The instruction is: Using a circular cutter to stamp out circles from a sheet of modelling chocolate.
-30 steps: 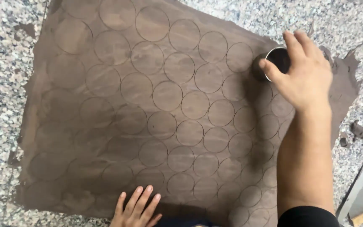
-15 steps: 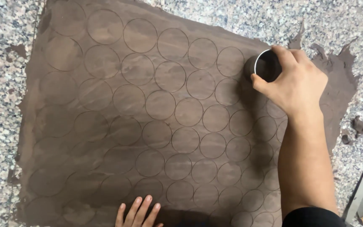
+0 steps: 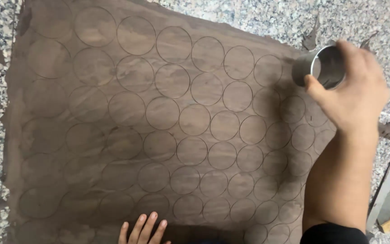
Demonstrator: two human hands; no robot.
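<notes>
My right hand [image 3: 353,97] has its grip clenched round a shiny round metal cutter ring [image 3: 321,67] at the far right corner of the flat brown circle-scored dough sheet [image 3: 159,122] on the speckled granite table [image 3: 249,18], while my left hand [image 3: 143,228], released with fingers flat on the near edge, is cut off below.

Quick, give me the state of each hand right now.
Left hand: open, fingers flat on the brown rolled-out dough sheet.
Right hand: closed around the round metal ring cutter.

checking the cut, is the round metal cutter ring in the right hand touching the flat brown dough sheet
Apart. In the head view the round metal cutter ring is tilted up in the right hand, its open mouth showing, lifted off the flat brown dough sheet.
</notes>
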